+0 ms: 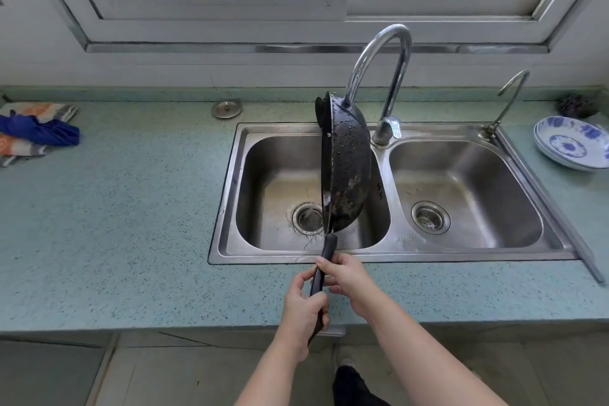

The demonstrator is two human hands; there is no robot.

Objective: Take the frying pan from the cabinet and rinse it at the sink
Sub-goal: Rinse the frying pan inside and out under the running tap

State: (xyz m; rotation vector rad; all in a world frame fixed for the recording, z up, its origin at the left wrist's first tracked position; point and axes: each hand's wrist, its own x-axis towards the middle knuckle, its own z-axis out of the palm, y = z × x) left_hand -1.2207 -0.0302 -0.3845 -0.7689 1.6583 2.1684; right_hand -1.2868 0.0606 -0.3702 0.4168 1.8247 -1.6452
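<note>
From the head camera, the frying pan stands on edge over the left basin of the sink. Its beaded, wet underside faces 3 o'clock and its handle points down toward 6 o'clock. The left hand is clenched round the lower end of the handle. The right hand grasps the handle just above it, nearer the pan, with fingers curled round. Both hands hang over the front of the desk, just short of the sink's rim. What looks like a thin trickle of water falls from the pan's lowest edge beside the drain, though the view is too fine to be sure.

The tall tap arches at 12 o'clock behind the pan, and a smaller tap stands at 2 o'clock. Blue-and-white plates are stacked at 3 o'clock on the desk. A crumpled cloth lies at 9 o'clock, and a round metal plug at 11 o'clock.
</note>
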